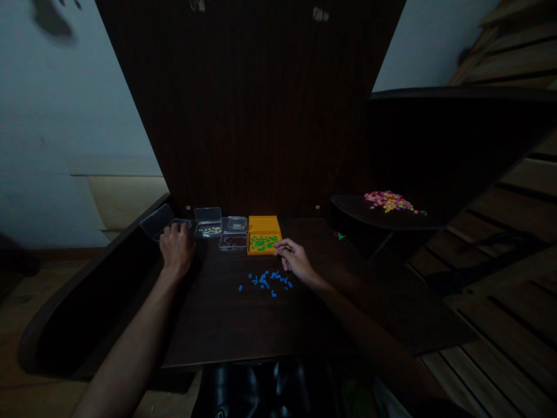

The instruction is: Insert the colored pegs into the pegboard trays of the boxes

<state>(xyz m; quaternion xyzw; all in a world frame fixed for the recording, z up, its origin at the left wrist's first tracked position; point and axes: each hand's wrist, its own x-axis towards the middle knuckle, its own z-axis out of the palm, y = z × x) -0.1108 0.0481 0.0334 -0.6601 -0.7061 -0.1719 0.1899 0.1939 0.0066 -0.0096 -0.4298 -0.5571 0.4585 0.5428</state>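
My left hand (pixel 176 248) rests closed over a small clear plastic box (pixel 157 221) with its lid up, at the far left of the dark table (pixel 226 325). My right hand (pixel 295 259) lies fingers down just right of an orange box (pixel 263 235) holding green pieces. Its fingertips are pinched near the edge of a scatter of small blue pieces (pixel 266 281). Between the hands stand two more clear boxes, one with pale pieces (pixel 208 223) and one with dark red pieces (pixel 234 234).
A tall dark wooden panel (pixel 252 110) rises behind the table. To the right a lower dark round surface (pixel 361 212) carries a heap of pink and yellow pieces (pixel 389 201). Wooden slats (pixel 505 325) run along the right side. The room is dim.
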